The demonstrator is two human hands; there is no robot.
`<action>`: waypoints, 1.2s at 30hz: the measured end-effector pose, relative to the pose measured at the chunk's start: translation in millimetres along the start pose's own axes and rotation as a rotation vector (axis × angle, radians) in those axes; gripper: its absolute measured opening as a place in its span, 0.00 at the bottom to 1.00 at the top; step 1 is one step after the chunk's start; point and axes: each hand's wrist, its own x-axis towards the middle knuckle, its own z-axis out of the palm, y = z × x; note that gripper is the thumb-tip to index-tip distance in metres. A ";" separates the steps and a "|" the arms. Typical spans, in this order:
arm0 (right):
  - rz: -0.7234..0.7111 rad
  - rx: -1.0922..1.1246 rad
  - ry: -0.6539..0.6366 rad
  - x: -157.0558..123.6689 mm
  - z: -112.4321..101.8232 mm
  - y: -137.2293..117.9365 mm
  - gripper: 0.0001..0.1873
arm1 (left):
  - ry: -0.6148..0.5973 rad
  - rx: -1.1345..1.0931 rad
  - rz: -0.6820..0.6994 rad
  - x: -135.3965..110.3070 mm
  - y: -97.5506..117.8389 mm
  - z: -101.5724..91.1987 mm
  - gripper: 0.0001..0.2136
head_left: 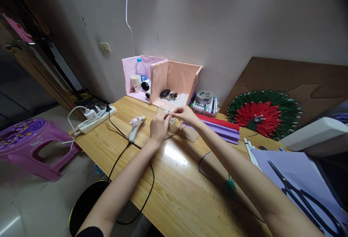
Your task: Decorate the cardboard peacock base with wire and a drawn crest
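Note:
Over the wooden table (163, 179), my left hand (158, 125) and my right hand (185, 115) meet with fingers pinched together. Between them is a small whitish, partly clear thing (171, 121), too small and too covered by fingers to name. Left of my left hand, a white glue gun (134, 129) lies on the table with its black cord (119, 157) trailing off. Under my right forearm lie a flat brown cardboard piece (191, 134) and purple sheets (220, 131) with a red roll (225, 121) behind.
A pink and lilac divided box (159, 81) holds cups, a bottle and small items. Beside it, a marker tray (209, 110) carries a tape roll (204, 96). Black scissors (299, 193) rest at right, near a red and green fan-shaped ornament (265, 115). A power strip (94, 121) lies left.

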 end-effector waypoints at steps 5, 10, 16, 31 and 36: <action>-0.005 -0.137 0.018 0.5 1.2 -0.3 0.12 | -0.033 0.080 -0.013 1.2 -0.4 1.4 0.10; -0.043 -0.262 0.025 -2.6 -0.2 -8.8 0.08 | 0.000 0.186 -0.098 10.2 -7.0 3.7 0.10; -0.049 -0.334 0.080 -8.1 -6.8 -13.2 0.03 | -0.047 0.261 -0.216 21.0 -15.6 5.5 0.10; -0.120 -0.433 0.079 -2.2 -3.4 -6.4 0.05 | -0.149 0.521 -0.073 31.7 -8.0 8.9 0.15; -0.110 -0.440 0.101 0.2 -2.3 -5.3 0.07 | -0.052 0.458 -0.048 14.5 5.4 -5.4 0.16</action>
